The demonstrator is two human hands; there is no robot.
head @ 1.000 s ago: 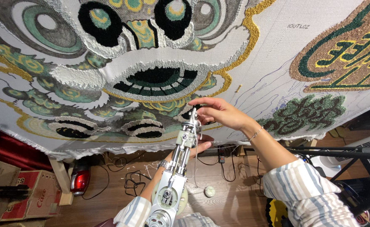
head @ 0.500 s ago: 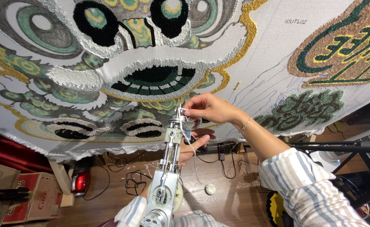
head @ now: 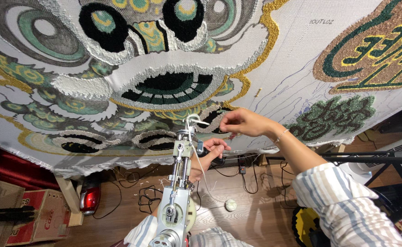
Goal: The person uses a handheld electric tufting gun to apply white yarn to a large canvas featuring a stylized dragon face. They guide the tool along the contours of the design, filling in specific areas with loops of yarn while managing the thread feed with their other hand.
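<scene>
From the head camera I see my left hand (head: 205, 158) wrapped around the upper body of the tufting gun (head: 179, 192), fingers curled closed on it. The gun stands nearly upright in the middle of the view, its tip just under the stretched cloth (head: 292, 68). My right hand (head: 240, 122) is beside that tip, thumb and fingertips pinched together on a strand of white yarn (head: 196, 121) that loops at the needle and trails down past the left hand.

The cloth fills the whole upper half, its frayed lower edge (head: 96, 167) running across just above the gun's middle, so open room lies only below it (over the wooden floor). The tufted lion face (head: 164, 87) sits right over the gun tip; a green patch (head: 336, 116) is off beyond my right wrist.

Black cables (head: 150, 196) lie on the floor near the gun. A red canister (head: 90, 199) and cardboard boxes (head: 32, 217) stand left; a black metal stand (head: 375, 158) crosses behind my striped right sleeve (head: 343, 206).
</scene>
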